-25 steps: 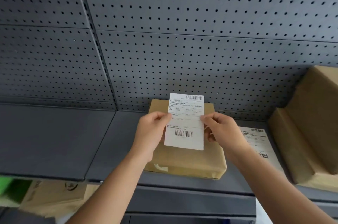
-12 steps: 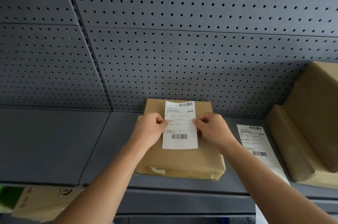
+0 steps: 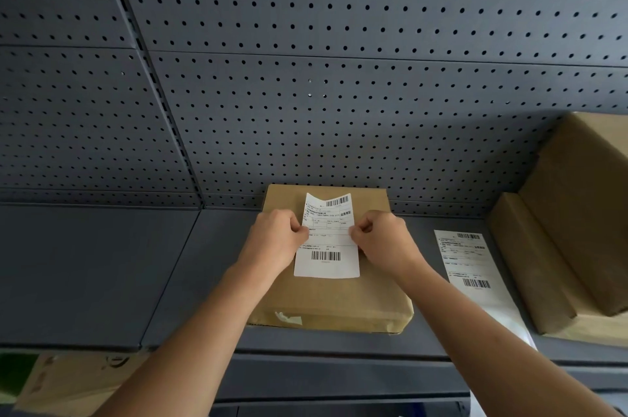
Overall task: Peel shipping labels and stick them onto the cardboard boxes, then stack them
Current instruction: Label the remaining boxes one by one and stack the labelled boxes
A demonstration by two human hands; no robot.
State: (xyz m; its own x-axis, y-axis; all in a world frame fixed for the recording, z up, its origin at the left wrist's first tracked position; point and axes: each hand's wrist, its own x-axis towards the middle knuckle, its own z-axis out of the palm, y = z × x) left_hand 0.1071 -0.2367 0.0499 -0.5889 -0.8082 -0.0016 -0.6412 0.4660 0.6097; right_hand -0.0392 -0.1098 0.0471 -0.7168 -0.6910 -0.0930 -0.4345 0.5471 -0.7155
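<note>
Below the shelf: flattened brown cardboard (image 3: 68, 382) lies on the lower level at your left, next to a green thing (image 3: 17, 372) at the frame edge (too blurred to name).
Shelf: a dark grey metal shelf (image 3: 85, 273) runs across in front of you and carries everything listed below.
Box: the brown box (image 3: 333, 304) lies flat on the shelf straight ahead, with its far edge near the back wall. A scrap of white tape shows on its near side.
Left hand: your left hand (image 3: 272, 239) has its fingers curled, pinching the label's left edge.
Right hand: your right hand (image 3: 385, 239) pinches the right edge the same way, fingers curled in.
Label: the white label (image 3: 328, 260) sits over the box top with its barcodes facing you. Its near end lies close against the box and its far end buckles up in a wave. You cannot tell whether any of it is stuck down.
In the way: your hands cover both side edges of the label, and your forearms cross the near part of the box.
Spare sheet: a second printed sheet (image 3: 467, 263) lies flat just right of the box, its near end running past the shelf's front edge.
Other boxes: at the far right a low box (image 3: 543, 273) lies on the shelf, and a larger box (image 3: 591, 205) rests tilted on it.
Back wall: grey pegboard (image 3: 339, 76), split by a slotted post (image 3: 149, 69) to your left.
</note>
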